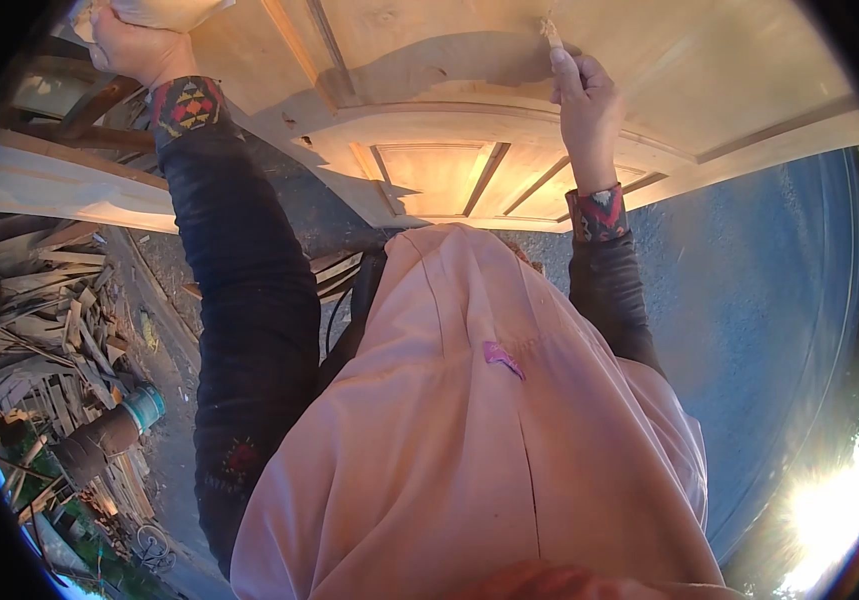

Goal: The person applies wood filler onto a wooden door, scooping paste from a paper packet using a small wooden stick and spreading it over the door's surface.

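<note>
A pale wooden panelled door [639, 90] spans the top of the head view. At the upper right my right hand [587, 105] is closed around a small, light stick-like piece [551, 33] with a frayed tip, held over the door's surface. My left hand [134, 48], at the upper left, is closed on a pale bag-like thing [174, 12], cut off by the frame's top edge. Both dark sleeves end in patterned cuffs. The shadow of an arm falls across the door panel.
Heaped scrap wood [59, 310] lies on the ground at the left, with a teal-rimmed cylindrical container [142, 408] beside it. Another wooden board [79, 190] is left of the door. Grey ground [749, 300] extends at the right, under low bright sun.
</note>
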Demonstrator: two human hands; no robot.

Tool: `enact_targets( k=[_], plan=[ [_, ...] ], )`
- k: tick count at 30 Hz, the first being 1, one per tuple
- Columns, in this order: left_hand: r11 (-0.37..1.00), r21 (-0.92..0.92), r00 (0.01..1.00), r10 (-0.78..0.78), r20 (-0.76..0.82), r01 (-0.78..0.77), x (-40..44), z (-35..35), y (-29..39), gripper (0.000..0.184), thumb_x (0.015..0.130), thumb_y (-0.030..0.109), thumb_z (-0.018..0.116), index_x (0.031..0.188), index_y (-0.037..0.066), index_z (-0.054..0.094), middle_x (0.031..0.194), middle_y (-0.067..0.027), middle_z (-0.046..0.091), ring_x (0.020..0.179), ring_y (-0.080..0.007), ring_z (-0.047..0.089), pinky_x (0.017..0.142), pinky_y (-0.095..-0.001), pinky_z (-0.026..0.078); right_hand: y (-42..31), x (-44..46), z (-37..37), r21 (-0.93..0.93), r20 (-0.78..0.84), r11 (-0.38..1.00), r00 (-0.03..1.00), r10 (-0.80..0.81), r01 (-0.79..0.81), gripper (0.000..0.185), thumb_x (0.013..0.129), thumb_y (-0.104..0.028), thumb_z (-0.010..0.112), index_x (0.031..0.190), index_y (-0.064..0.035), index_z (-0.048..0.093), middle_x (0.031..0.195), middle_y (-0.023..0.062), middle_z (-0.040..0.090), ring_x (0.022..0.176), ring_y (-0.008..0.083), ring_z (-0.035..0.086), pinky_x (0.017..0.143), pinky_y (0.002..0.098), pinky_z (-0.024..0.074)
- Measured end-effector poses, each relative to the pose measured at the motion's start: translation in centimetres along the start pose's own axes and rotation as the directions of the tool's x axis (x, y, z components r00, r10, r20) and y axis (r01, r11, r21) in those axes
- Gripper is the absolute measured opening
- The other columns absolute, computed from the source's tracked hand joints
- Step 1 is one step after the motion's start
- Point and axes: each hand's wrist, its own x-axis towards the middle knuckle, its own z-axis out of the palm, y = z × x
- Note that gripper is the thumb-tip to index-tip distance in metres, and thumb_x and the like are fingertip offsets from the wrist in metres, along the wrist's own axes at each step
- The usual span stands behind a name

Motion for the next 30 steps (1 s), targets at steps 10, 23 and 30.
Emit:
enact_targets(
  k=[10, 23, 30],
  plan=[
    [0.952, 0.223, 0.969, 0.172, 0.175, -0.209, 0.2, -1.0, -0.9, 0.017, 0.08, 0.012, 0.057, 0.088, -0.003, 0.06, 0.093, -0.013, 0.059, 0.074, -0.0229, 0.063, 0.06, -0.0381, 0.059, -1.2, 0.3, -1.3, 0.156, 0.042, 0.988, 0.999, -0.008, 0.001, 0.032, 0.089, -0.031, 0.063, 0.076, -0.0026, 0.061, 0.063, -0.0023, 0.053, 0.058, 0.0039, 0.047, 0.054, 0.0198, 0.0383],
    [0.954, 0.19, 0.951, 0.179, 0.253, -0.23, -1.4, 0.0, 0.9, 0.044, 0.1, 0.029, 0.037, 0.116, -0.008, 0.052, 0.11, -0.0244, 0.057, 0.096, -0.0314, 0.054, 0.082, -0.0417, 0.041, 2.4, -0.4, -2.0, -0.268, 0.105, 0.957, 0.991, -0.082, 0.107, 0.036, 0.082, -0.041, 0.068, 0.081, -0.0049, 0.069, 0.057, 0.0037, 0.056, 0.051, 0.0134, 0.051, 0.053, 0.0274, 0.042],
    [0.764, 0.343, 0.824, 0.418, 0.382, -0.547, -0.8, -0.8, 0.4, 0.034, 0.099, 0.02, 0.04, 0.118, -0.006, 0.05, 0.107, -0.0235, 0.058, 0.091, -0.0355, 0.056, 0.076, -0.0435, 0.043, 3.7, -0.4, -2.2, -0.301, 0.084, 0.953, 0.996, -0.001, 0.027, 0.038, 0.081, -0.041, 0.068, 0.075, -0.0036, 0.067, 0.056, 0.0041, 0.057, 0.052, 0.0132, 0.054, 0.053, 0.0274, 0.0433]
  ],
)
